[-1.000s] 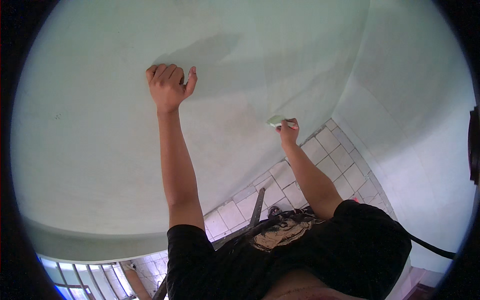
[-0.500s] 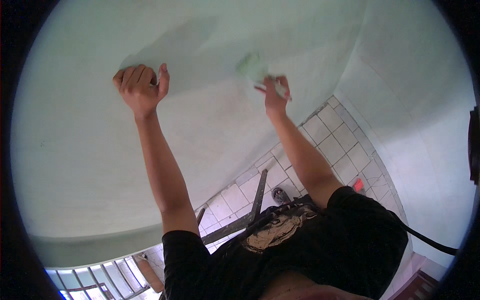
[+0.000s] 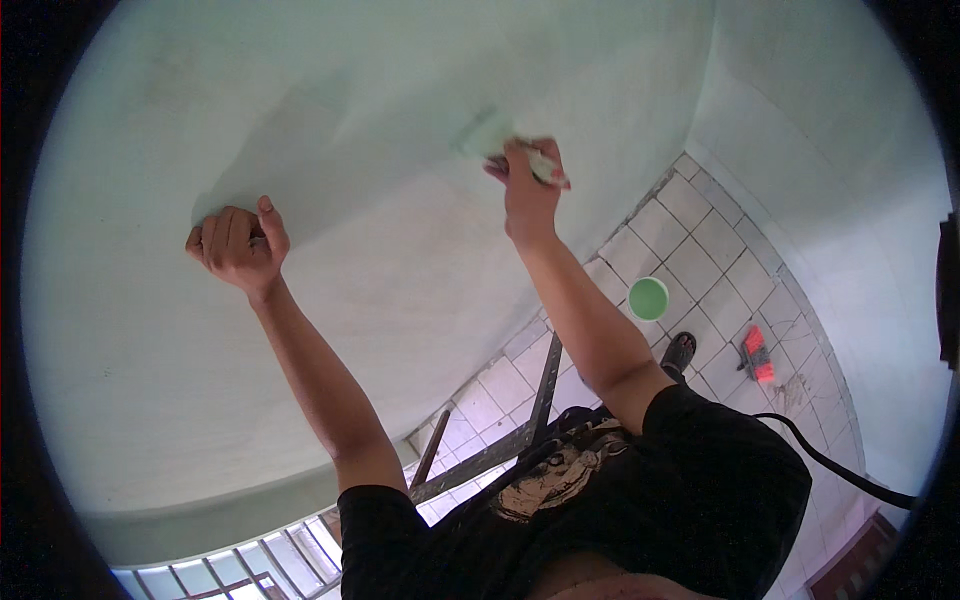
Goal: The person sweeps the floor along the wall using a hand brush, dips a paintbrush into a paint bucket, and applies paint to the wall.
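My right hand (image 3: 530, 190) grips a paintbrush, its pale, red-tipped handle (image 3: 552, 172) sticking out past my fingers. The brush's wide, pale green head (image 3: 487, 132) is blurred against the light green wall (image 3: 360, 260). To the left, my left hand (image 3: 238, 245) is held at the wall with curled fingers and the thumb raised apart. I see nothing in it, and its shadow falls on the wall above.
A green bucket (image 3: 648, 299) stands on the tiled floor (image 3: 690, 255). Right of my sandalled foot (image 3: 680, 350) lies an orange-and-grey object (image 3: 757, 355). Dark wooden bars (image 3: 545, 390) stand below my arms. A barred railing (image 3: 240, 565) runs along the lower left.
My left hand has moved left and downward along the wall. My right hand and the brush have shifted slightly left. The green bucket has come into sight beside my right forearm.
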`<state>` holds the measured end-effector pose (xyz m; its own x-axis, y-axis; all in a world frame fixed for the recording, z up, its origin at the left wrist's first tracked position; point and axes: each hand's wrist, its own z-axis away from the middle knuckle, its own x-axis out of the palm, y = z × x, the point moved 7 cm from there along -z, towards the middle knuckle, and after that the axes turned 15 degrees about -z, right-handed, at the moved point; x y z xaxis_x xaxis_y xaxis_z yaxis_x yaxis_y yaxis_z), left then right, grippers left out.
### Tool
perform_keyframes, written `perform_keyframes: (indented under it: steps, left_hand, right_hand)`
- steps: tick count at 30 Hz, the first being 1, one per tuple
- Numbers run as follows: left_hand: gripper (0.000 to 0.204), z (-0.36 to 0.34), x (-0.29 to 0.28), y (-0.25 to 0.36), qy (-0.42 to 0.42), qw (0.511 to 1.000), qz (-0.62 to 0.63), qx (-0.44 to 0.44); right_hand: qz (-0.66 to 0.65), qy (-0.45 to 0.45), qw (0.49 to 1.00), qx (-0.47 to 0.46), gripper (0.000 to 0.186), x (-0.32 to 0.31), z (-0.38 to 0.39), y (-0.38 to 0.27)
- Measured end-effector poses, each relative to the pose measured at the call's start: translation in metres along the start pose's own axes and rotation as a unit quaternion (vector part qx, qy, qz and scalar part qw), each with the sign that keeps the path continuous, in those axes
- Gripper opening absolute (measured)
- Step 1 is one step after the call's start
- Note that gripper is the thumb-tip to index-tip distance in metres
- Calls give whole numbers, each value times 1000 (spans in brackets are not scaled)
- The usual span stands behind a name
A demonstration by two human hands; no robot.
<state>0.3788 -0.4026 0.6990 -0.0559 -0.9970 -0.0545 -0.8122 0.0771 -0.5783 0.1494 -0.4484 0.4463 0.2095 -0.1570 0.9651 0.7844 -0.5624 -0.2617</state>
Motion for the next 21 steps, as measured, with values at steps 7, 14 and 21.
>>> perform_keyframes:
  steps: [7,14,21]
  left_hand:
    - [49,1,1,0,12,1000,-17,8]
    - [48,1,2,1,5,1000,-11,5]
    - [48,0,1,3,16,1000,-7,19]
  right_hand:
    - [-65,-84,994,6,18,41,-1,-25]
    - [202,4,979,30,13,-178,31,43]
    - [164,92,981,50,14,-199,33,48]
